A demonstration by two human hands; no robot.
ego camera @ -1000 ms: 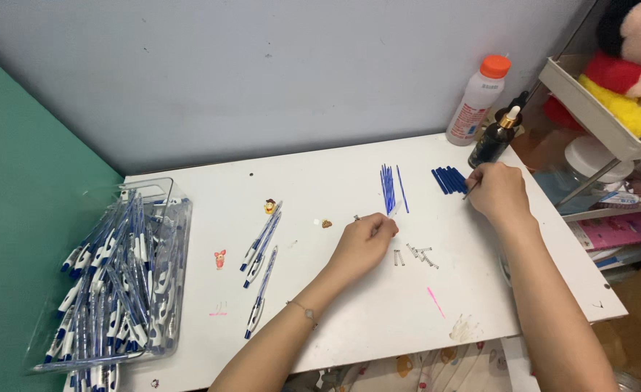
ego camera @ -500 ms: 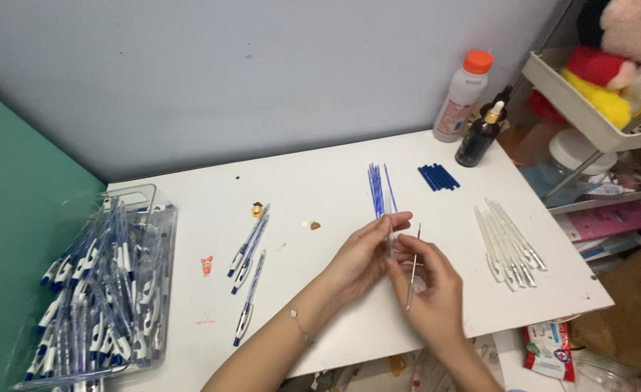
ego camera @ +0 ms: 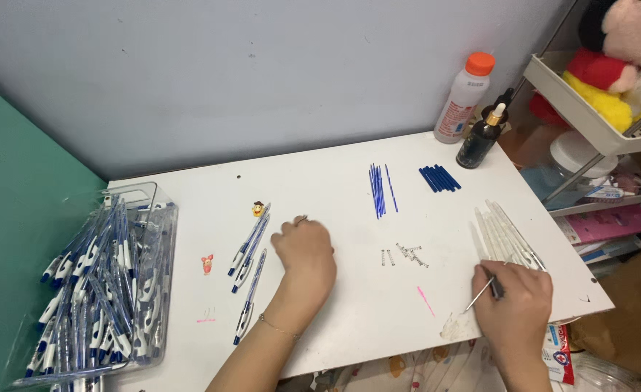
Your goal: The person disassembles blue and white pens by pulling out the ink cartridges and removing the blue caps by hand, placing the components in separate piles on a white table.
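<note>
Our right hand (ego camera: 512, 301) pinches a thin white tube (ego camera: 480, 294) beside the springs (ego camera: 406, 254) — light, slippery (we'd grip mid-length). Left hand (ego camera: 306, 250), curled loosely left of the springs, holds nothing we can see.

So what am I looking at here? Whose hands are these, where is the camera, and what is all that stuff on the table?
There is no machine here: a person works with two bare hands, and a camera worn on the head looks down at them. The white table carries parts of ballpoint pens. At the left edge a clear bag is full of finished blue-and-white pens. A few more pens lie beside the left hand, which rests curled on the table; what it holds, if anything, I cannot tell. Further right lie thin blue refills, a row of short blue pieces, some small springs and a pile of clear barrels. The right hand pinches a thin clear barrel near that pile. Two bottles stand at the back.
</note>
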